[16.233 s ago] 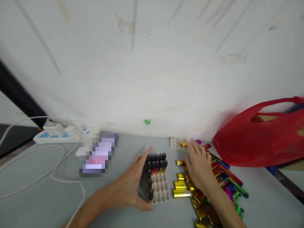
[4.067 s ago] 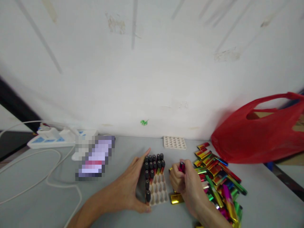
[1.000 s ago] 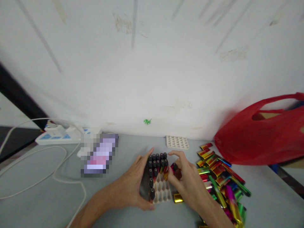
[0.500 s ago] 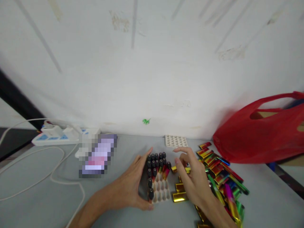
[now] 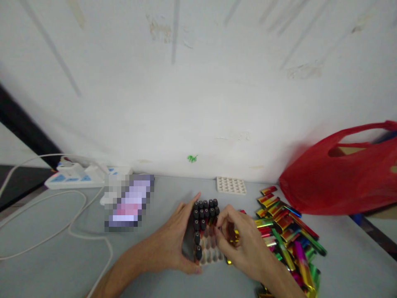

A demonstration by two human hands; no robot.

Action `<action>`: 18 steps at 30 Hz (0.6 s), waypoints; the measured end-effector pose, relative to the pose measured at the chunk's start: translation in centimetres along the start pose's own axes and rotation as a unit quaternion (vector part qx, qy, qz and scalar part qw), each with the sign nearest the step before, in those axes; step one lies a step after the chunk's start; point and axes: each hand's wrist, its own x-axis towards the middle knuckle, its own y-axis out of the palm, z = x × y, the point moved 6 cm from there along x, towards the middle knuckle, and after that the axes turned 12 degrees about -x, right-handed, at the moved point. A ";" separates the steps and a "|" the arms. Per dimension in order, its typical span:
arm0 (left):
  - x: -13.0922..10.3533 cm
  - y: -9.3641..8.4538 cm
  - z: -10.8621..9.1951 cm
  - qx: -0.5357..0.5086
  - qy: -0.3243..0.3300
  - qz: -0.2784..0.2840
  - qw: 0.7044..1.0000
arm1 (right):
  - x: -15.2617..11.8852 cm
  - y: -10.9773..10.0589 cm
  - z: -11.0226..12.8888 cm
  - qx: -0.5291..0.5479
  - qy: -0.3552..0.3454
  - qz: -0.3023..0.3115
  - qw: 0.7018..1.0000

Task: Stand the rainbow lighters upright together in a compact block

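A white tray with rows of sockets (image 5: 212, 254) sits on the table before me. Several black-topped shiny tubes (image 5: 202, 214) stand upright in its far rows and down its left column; the near right sockets show bare. My left hand (image 5: 173, 244) spans the tray's left side, index finger at the far corner and thumb at the near one. Between palm and tubes shows a dark grey surface. Over the tray's right edge, my right hand (image 5: 242, 236) has thumb and index finger closed at a black-topped tube, mostly hidden by the fingers.
Loose shiny coloured tubes (image 5: 287, 236) lie heaped to the right. A second white tray (image 5: 231, 185) is by the wall. At the right stands a red bag (image 5: 335, 182); at the left are a phone (image 5: 132, 200), a power strip (image 5: 74, 180) and a white cable (image 5: 87, 239).
My right hand has moved left from above the loose tubes to the tray's right edge, and its fingers have closed there. My left hand stays at the tray.
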 end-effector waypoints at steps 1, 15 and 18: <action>0.0 0.0 0.0 0.001 0.000 0.002 1.000 | 0.0 0.0 0.0 0.002 -0.003 -0.002 1.000; -0.2 0.0 0.0 0.011 0.004 0.010 1.000 | -0.1 -4.9 -7.2 -0.478 0.212 -0.147 0.840; -0.1 0.1 0.1 0.012 0.010 0.011 1.000 | -0.4 -5.1 -9.8 -0.527 0.265 -0.089 0.802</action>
